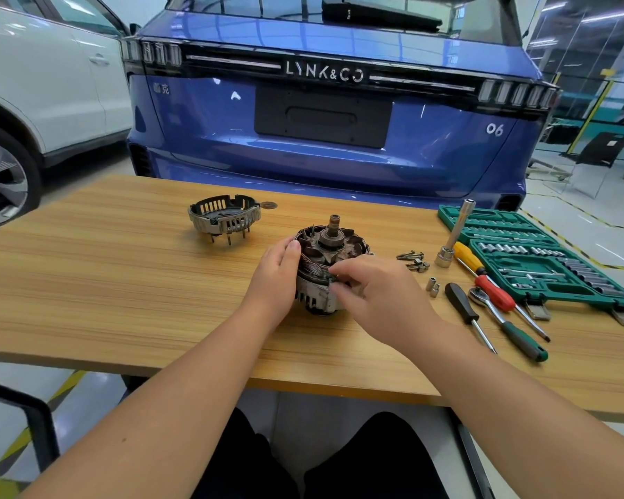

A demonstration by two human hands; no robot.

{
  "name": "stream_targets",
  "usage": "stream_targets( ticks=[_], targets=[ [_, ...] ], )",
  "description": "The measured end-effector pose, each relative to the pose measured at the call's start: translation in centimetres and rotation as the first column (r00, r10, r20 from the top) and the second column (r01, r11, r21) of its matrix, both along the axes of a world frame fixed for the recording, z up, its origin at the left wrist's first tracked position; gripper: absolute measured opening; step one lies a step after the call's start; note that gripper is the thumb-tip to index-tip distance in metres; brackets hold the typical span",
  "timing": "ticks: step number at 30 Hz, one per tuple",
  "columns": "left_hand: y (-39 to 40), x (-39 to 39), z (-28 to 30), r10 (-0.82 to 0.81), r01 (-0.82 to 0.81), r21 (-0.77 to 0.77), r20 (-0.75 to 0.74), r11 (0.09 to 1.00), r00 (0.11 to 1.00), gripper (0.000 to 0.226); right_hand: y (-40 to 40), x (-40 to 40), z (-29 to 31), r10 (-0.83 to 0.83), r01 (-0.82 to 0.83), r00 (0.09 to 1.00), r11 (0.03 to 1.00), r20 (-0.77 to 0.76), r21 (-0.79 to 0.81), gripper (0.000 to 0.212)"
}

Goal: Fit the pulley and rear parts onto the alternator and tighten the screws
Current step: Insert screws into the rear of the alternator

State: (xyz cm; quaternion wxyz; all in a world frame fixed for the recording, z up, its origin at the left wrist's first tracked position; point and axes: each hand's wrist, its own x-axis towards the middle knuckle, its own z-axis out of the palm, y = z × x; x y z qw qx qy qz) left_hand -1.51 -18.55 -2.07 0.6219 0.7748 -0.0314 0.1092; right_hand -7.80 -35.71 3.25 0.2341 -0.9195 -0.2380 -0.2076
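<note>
Rear housing (224,215) seen on table (105,282) at 10 o'clock of alternator (330,261). Left hand (276,279) cupped against alternator's left side, fingers curled round it. Right hand (379,295) pinched on small part at alternator's front edge; part not identifiable. Screws (413,260) laid at 3 o'clock, socket set (534,259) beyond.

alternator (330,268): frame center, on counter (123,282)
left hand (276,279): cups its left side
right hand (379,297): fingers pinch at its front edge
rear cover (224,216): upper left of alternator
</note>
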Motion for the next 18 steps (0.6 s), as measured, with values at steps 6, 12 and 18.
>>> stream_targets(
  ticks=[6,12,18],
  targets=[
    [-0.04,-0.18,0.07,0.004,-0.004,0.008,0.013,1.0,1.0,0.057,-0.29,0.21,0.25,0.019,-0.014,0.998,0.996,0.056,-0.089,0.024],
    [-0.1,-0.19,0.06,0.004,-0.004,0.011,0.013,1.0,1.0,0.06,-0.64,0.27,-0.11,0.028,-0.024,0.998,0.997,0.058,-0.07,0.026],
    [-0.14,-0.27,0.06,0.003,-0.003,0.012,0.011,1.0,1.0,0.058,-0.61,0.21,-0.43,0.037,-0.034,0.998,0.998,0.049,-0.055,0.03]
  ],
)
